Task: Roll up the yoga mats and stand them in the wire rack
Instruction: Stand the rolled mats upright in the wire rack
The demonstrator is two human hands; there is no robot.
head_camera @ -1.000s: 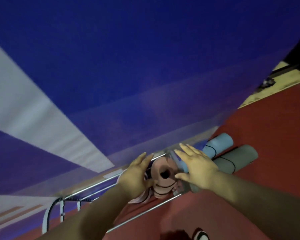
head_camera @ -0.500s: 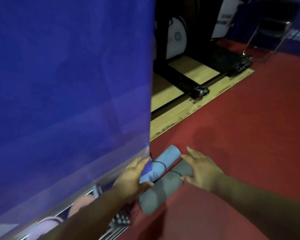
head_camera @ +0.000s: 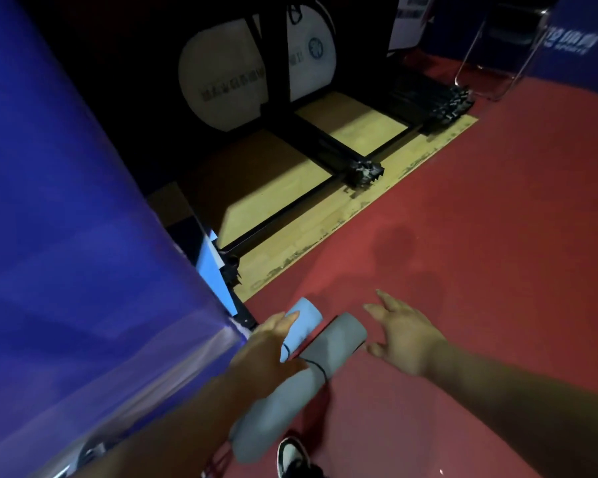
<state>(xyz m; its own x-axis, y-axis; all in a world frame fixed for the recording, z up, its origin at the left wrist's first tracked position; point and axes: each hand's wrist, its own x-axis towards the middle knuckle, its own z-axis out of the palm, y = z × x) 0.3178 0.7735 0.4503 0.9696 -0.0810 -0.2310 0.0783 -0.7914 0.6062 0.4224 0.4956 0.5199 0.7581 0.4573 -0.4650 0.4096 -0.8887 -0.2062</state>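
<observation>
Both hands reach down to two rolled mats lying on the red floor.

The left hand (head_camera: 268,343) lies flat on the near part of the light blue mat (head_camera: 304,322), fingers straight along it. The right hand (head_camera: 404,334) is spread wide and holds nothing, just beside the far end of the grey mat (head_camera: 332,343). The two rolls lie side by side on the red floor (head_camera: 480,236), touching near the left hand, the grey one ringed by a black band (head_camera: 320,369). Its near end lies by a black-and-white shoe (head_camera: 290,455). A tall blue panel (head_camera: 83,219) stands on the left, and a strip of wooden floor (head_camera: 273,174) lies beyond.
</observation>
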